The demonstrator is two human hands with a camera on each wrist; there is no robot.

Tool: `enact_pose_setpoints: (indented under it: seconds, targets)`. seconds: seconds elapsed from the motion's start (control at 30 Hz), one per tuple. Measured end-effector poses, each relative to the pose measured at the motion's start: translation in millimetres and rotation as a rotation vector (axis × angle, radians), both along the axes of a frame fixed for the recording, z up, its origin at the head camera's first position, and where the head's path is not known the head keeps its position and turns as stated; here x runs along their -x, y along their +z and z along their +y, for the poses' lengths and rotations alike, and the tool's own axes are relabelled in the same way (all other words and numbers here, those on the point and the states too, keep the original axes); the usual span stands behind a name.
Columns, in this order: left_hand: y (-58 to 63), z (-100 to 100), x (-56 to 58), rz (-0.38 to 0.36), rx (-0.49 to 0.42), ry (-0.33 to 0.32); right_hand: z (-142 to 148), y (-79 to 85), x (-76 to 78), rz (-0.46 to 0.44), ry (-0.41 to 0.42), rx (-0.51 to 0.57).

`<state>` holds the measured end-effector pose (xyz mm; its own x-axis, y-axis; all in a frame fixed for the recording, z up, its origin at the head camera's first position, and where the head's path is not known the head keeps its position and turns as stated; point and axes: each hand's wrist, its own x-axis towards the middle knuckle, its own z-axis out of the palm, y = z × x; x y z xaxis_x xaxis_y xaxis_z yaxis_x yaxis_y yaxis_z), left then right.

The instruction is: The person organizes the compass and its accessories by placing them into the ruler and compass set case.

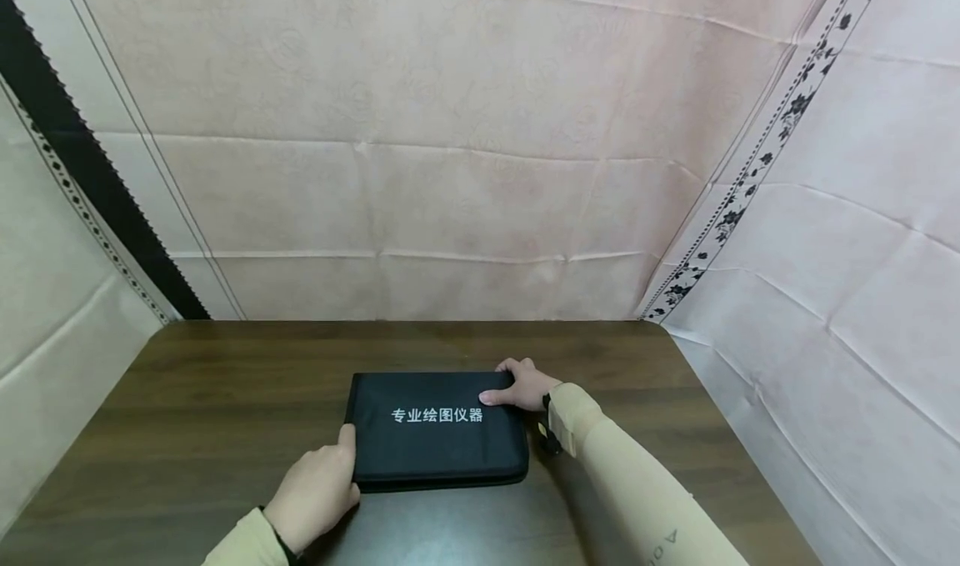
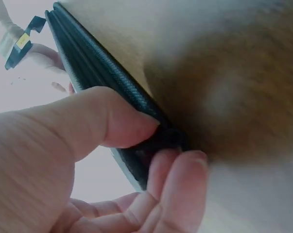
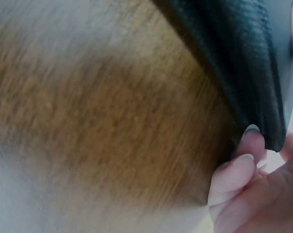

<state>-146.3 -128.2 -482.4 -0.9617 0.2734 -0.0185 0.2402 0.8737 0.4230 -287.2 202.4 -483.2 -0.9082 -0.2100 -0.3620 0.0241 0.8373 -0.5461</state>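
A flat black zippered case (image 1: 435,449) with white Chinese lettering on its lid lies closed on the table. At its left side my left hand (image 1: 317,484) pinches the zipped edge between thumb and fingers. The left wrist view shows the thumb (image 2: 122,119) on a dark bit at the zipper (image 2: 107,75); I cannot tell whether that is the pull tab. My right hand (image 1: 522,385) grips the far right corner, thumb on the lid and fingers over the back edge. In the right wrist view, fingertips (image 3: 252,138) touch the zipped corner (image 3: 272,131).
The brown wood-grain table (image 1: 247,399) extends around the case. Pale cloth (image 1: 450,174) with fold creases hangs behind it and at both sides, a patterned border (image 1: 738,195) at the right. On the right wrist sits a dark band (image 1: 550,437).
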Motion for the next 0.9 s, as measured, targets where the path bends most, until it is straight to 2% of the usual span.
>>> enact_pose_setpoints:
  seconds: [0.13,0.37,0.43,0.7,0.9]
  targets:
    - [-1.4,-3,0.6,-0.021,-0.009,0.004,0,-2.6,0.5,0.001,-0.004,-0.019]
    - [-2.1,-10,5.0,-0.216,-0.080,0.061,-1,0.8,1.1,-0.011,0.011,-0.048]
    - [-1.3,-14,6.9,-0.248,-0.084,0.062,-2,4.7,1.7,-0.019,0.013,-0.047]
    - [-1.5,-25,16.4,-0.219,-0.075,0.036,0,8.1,0.2,-0.024,0.017,-0.054]
    - [-3.2,-32,29.4,-0.197,-0.056,0.005,-2,9.0,-1.6,-0.022,0.041,-0.046]
